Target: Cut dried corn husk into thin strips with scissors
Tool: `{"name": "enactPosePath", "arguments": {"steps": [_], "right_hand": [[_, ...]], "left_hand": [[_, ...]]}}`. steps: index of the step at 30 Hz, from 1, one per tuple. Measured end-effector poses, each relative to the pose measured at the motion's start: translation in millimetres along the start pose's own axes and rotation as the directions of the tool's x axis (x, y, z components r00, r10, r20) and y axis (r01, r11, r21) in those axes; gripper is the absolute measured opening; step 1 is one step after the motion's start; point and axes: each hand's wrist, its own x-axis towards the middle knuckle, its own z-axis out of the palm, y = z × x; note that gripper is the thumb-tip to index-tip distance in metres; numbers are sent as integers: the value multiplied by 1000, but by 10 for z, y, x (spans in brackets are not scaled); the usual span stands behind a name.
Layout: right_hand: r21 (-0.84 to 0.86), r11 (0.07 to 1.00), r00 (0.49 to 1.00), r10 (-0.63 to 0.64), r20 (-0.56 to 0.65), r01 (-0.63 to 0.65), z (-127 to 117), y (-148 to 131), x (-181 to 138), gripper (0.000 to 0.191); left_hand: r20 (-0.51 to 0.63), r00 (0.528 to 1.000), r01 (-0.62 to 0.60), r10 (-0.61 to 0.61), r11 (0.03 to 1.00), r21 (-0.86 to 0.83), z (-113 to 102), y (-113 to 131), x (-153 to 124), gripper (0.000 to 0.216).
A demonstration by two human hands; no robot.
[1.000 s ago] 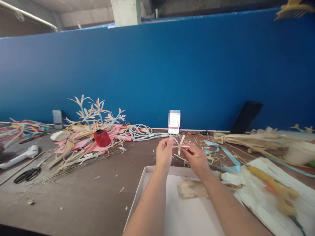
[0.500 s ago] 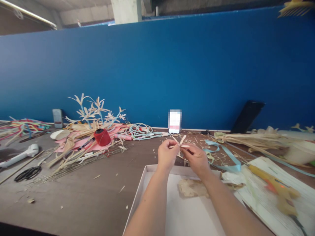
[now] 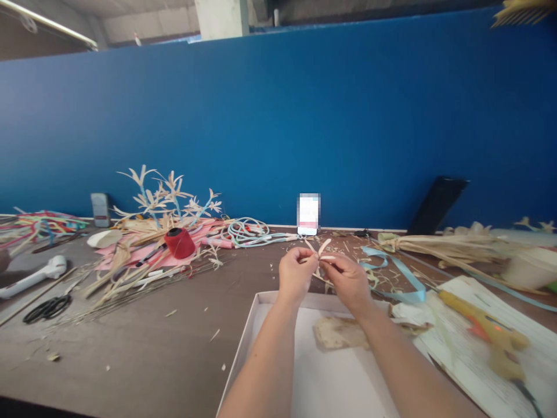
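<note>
My left hand [image 3: 296, 273] and my right hand [image 3: 347, 280] meet above the far rim of a shallow white tray [image 3: 252, 334]. Both pinch a small pale straw flower [image 3: 319, 251] whose thin petals stick up between the fingertips. The fingers of each hand are curled closed around it. A crumpled tan husk piece [image 3: 337, 332] lies in the tray under my right wrist.
A yellow glue gun [image 3: 483, 328] rests on a white board at the right. Light blue ribbon [image 3: 398, 273] and a straw bundle [image 3: 439, 247] lie behind it. To the left are finished straw flowers [image 3: 167, 197], a red thread spool [image 3: 179, 242], black scissors [image 3: 46, 307] and a phone [image 3: 308, 215].
My left hand drew in toward the right one and closed on the flower. Since half a second ago the hands have hardly moved.
</note>
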Motion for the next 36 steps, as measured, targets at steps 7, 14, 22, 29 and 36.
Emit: {"name": "enactPosePath", "arguments": {"steps": [7,14,22,29,36], "right_hand": [[-7,1000,1000,13,2,-13,-2,-31,-6,16],[10,998,997,66,36,-66,-4,-29,9,17],[1,997,996,83,23,-83,-7,-28,10,15],[-18,988,987,150,-49,-152,-18,-130,27,16],[-31,987,985,151,-88,-154,-32,-124,36,18]], "left_hand": [[-6,1000,30,-30,999,-11,13,29,-12,16],[-58,998,39,-39,999,0,28,-65,17,17],[-41,999,15,-14,1000,22,8,-219,70,23],[-37,999,4,-3,999,42,21,-131,21,25],[-39,999,7,-5,999,52,24,-75,-8,20]]}}
